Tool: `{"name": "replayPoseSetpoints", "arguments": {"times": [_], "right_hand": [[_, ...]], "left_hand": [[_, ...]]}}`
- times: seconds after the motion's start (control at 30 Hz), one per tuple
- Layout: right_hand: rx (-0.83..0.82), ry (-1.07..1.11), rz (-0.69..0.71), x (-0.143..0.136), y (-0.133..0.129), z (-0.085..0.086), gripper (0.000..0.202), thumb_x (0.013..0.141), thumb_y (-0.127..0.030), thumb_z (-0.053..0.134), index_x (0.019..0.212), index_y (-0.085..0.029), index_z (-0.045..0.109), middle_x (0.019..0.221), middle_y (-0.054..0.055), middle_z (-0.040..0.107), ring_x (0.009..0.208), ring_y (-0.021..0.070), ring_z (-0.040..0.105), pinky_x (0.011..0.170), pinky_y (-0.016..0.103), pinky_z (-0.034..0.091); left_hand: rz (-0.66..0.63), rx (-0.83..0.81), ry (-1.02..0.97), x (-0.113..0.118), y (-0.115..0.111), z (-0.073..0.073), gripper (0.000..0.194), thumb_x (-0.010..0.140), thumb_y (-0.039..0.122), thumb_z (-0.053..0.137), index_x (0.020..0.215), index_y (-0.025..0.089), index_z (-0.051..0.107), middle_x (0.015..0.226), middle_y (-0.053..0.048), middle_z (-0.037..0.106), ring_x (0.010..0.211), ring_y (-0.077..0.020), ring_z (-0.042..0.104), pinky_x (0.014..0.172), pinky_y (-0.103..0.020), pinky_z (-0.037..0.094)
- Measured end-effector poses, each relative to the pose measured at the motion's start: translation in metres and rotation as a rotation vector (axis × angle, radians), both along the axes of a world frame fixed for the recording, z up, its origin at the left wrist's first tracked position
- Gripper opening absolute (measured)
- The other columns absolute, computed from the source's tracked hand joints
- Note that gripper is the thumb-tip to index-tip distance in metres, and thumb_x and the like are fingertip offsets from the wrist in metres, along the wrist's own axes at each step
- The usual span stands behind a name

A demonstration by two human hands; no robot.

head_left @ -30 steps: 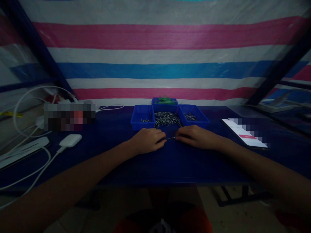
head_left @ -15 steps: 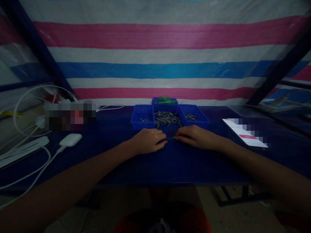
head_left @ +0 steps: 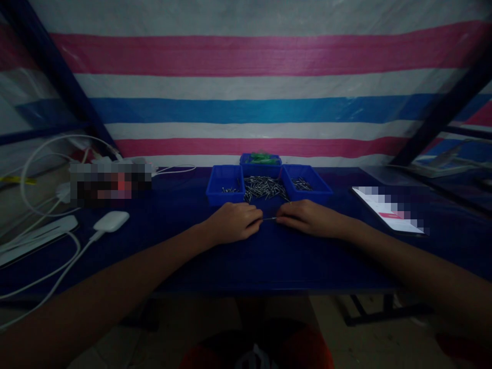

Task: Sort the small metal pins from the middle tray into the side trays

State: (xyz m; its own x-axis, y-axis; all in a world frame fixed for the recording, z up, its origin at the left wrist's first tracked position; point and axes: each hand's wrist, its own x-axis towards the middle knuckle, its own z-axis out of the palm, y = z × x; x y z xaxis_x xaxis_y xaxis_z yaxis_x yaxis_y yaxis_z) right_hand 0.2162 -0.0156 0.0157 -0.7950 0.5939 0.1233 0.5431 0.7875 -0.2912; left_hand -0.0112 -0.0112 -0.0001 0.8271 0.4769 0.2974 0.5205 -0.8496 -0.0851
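Over the blue table, a thin metal pin (head_left: 269,219) spans the small gap between my hands. My left hand (head_left: 235,222) is closed in a pinch at its left end, fingers pointing right. At the pin's other end, my right hand (head_left: 303,216) pinches with thumb and forefinger. Just beyond my hands lies a loose pile of small metal pins (head_left: 263,187); their exact kind is too small to tell. A blue tray (head_left: 226,178) with a few pins stands left of the pile, and another blue tray (head_left: 307,180) with more pins is on its right.
Behind the pile sits a blue bin (head_left: 260,168) with green items. A lit phone (head_left: 388,210) lies to the right on the table (head_left: 246,266). On the left are a white charger case (head_left: 111,221), white cables (head_left: 75,251) and a blurred-out cluster. A striped sheet (head_left: 246,110) hangs behind.
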Motion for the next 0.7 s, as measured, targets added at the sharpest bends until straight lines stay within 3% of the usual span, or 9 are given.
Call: {"name": "replayPoseSetpoints", "arguments": {"times": [0.23,0.4,0.53,0.7], "right_hand": [[0.100,-0.043,0.046,-0.003,0.007,-0.013,0.029,0.091,-0.032,0.032,0.083,-0.015,0.054,0.070,0.003,0.054,0.062,0.0114,0.050,0.061,0.024,0.038],[0.154,-0.089,0.145,-0.004,0.015,-0.013,0.030,0.091,-0.031,0.030,0.079,-0.016,0.052,0.065,0.001,0.051,0.058,0.0109,0.047,0.058,0.024,0.036],[0.149,-0.061,0.157,-0.001,0.016,-0.012,0.029,0.091,-0.031,0.030,0.081,-0.016,0.053,0.065,0.001,0.053,0.058,0.0104,0.048,0.057,0.023,0.036],[0.159,-0.029,0.136,0.003,0.013,-0.012,0.026,0.091,-0.031,0.033,0.087,-0.016,0.054,0.069,0.002,0.055,0.061,0.0097,0.051,0.058,0.022,0.038]], "left_hand": [[0.018,-0.073,-0.001,0.001,0.002,-0.002,0.014,0.083,0.023,0.040,0.077,0.017,0.051,0.071,0.001,0.058,0.064,-0.0107,0.054,0.056,-0.022,0.036],[-0.068,-0.135,0.062,0.002,0.008,0.002,0.012,0.080,0.023,0.042,0.072,0.017,0.050,0.065,0.002,0.056,0.057,-0.0096,0.051,0.049,-0.022,0.033],[-0.142,-0.178,-0.001,-0.001,0.011,0.001,0.010,0.078,0.022,0.045,0.071,0.017,0.050,0.063,0.004,0.055,0.057,-0.0078,0.050,0.051,-0.021,0.033],[-0.115,-0.180,-0.060,-0.005,0.008,-0.001,0.010,0.078,0.021,0.045,0.070,0.017,0.050,0.060,0.004,0.054,0.054,-0.0076,0.048,0.051,-0.020,0.031]]}}
